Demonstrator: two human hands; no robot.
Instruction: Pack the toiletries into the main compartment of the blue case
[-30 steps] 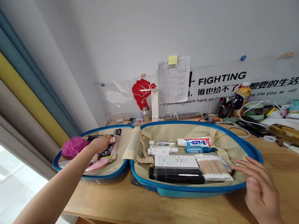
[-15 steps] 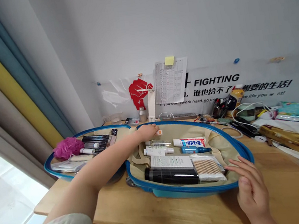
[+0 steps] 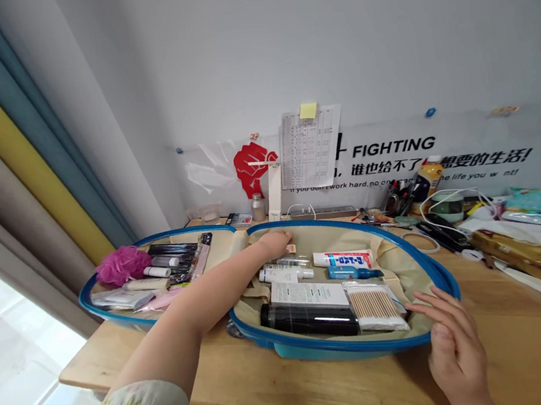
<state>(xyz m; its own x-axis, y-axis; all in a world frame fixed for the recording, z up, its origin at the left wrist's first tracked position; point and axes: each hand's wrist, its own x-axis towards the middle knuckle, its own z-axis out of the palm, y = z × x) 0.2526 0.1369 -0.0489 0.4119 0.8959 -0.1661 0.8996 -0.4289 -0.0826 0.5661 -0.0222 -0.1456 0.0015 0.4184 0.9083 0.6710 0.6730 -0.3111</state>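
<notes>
My left hand reaches into the far left part of the case's right half, its fingers closed on a small white item with an orange mark. Just below it lie a clear bottle and a white tube. At the near right rim of the blue-edged case, my right hand rests with fingers stretched out and apart. Closest to those fingers is a pack of cotton swabs. A black cylinder, a white box, a toothpaste tube and a blue bottle also lie inside.
The case's left half holds a pink bath puff, several dark packs and small tubes. Behind stand a folding lamp and a small bottle. Pens, a drink bottle, cables and packets crowd the right of the wooden desk.
My left hand has moved slightly right and down into the case with the small white item. My right hand stays at the rim.
</notes>
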